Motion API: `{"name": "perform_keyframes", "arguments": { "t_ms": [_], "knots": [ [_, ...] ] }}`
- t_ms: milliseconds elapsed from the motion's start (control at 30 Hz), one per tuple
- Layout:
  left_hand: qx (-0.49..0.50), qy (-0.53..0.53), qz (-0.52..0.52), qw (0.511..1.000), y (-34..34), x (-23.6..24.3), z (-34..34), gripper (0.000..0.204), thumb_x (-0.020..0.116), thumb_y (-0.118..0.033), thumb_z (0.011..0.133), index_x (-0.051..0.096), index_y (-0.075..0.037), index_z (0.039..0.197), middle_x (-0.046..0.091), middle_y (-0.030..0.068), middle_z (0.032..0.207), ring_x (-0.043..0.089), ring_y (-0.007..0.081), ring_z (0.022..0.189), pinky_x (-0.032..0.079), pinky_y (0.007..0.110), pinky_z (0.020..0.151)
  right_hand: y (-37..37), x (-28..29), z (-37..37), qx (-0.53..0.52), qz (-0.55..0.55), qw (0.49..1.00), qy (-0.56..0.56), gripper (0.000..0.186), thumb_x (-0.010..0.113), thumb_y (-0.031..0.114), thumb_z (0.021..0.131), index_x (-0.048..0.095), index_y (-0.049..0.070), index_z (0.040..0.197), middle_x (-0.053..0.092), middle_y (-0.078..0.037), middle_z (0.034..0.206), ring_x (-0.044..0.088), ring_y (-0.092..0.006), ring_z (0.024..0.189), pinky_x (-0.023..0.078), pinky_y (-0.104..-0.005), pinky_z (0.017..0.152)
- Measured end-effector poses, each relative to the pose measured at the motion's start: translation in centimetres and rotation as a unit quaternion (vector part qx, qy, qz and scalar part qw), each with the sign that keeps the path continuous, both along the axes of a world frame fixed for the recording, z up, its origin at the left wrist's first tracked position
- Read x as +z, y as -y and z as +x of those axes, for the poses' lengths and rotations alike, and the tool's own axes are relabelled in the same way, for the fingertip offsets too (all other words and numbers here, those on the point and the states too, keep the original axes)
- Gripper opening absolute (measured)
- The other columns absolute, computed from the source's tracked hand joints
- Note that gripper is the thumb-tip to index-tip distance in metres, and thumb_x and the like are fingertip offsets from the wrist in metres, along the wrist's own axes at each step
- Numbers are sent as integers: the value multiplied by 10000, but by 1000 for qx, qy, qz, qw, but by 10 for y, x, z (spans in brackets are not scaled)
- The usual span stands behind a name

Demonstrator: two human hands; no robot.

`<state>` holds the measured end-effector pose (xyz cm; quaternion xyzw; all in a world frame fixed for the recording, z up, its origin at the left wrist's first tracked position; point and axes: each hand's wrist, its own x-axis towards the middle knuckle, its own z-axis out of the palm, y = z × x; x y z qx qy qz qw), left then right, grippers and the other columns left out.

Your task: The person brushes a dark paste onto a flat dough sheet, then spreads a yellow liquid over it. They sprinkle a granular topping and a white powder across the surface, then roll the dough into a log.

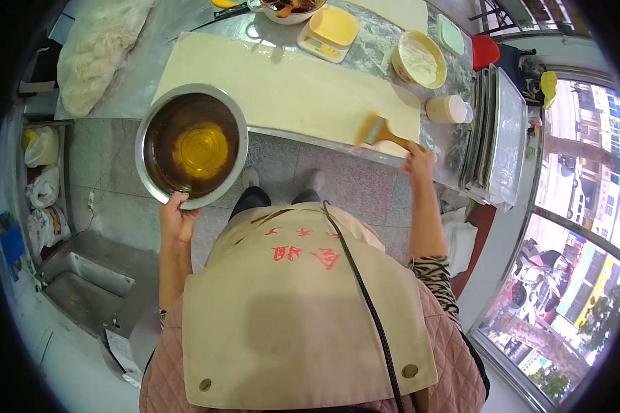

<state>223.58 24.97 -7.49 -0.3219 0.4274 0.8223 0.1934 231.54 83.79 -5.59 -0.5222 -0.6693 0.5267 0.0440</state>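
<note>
My left hand point(178, 217) grips the near rim of a steel bowl point(151, 151) with yellow, oil-like liquid point(201, 148) in its bottom. My right hand point(418, 164) holds the wooden handle of a wide brush point(386, 133), whose blurred bristles are over the right part of a long, pale sheet of dough point(289, 93). The dough lies along the near edge of a floured steel table point(448, 148); whether the bristles touch it I cannot tell. Beyond it are a yellow scale point(329, 31), a bowl of flour point(418, 62) and a pale jar point(444, 109).
A large pale bundle point(96, 55) lies at the table's left, a dark-filled bowl point(289, 10) at the back, stacked metal trays point(501, 131) at the right. A steel sink point(83, 296) and sacks point(43, 186) are at my left, a window point(572, 289) at my right, tiled floor point(103, 158) underfoot.
</note>
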Motion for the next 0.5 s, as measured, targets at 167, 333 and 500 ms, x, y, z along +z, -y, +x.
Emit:
{"name": "perform_keyframes", "arguments": {
  "t_ms": [167,333,500],
  "knots": [
    [23,19,-11,999,40,-15,0,388,606,-1,874,590,29,1261,701,120,1145,725,261,970,656,429,814,4,11,20,71,252,958,114,308,639,316,978,735,27,1016,656,-54,705,650,-214,621,568,-365,561],
    [22,31,-12,999,55,-25,-4,411,613,-14,855,607,2,1266,697,112,1138,730,262,969,663,430,757,121,-3,-36,383,429,807,136,337,539,361,1025,719,77,1049,749,-156,981,737,-345,871,588,-447,748],
    [33,37,-34,998,64,-23,-15,414,605,-9,856,596,30,1268,688,131,1153,728,274,984,665,436,774,213,-15,-98,290,160,944,-13,293,635,309,996,781,80,1105,755,-180,895,739,-291,832,558,-419,723]
  ]
}}
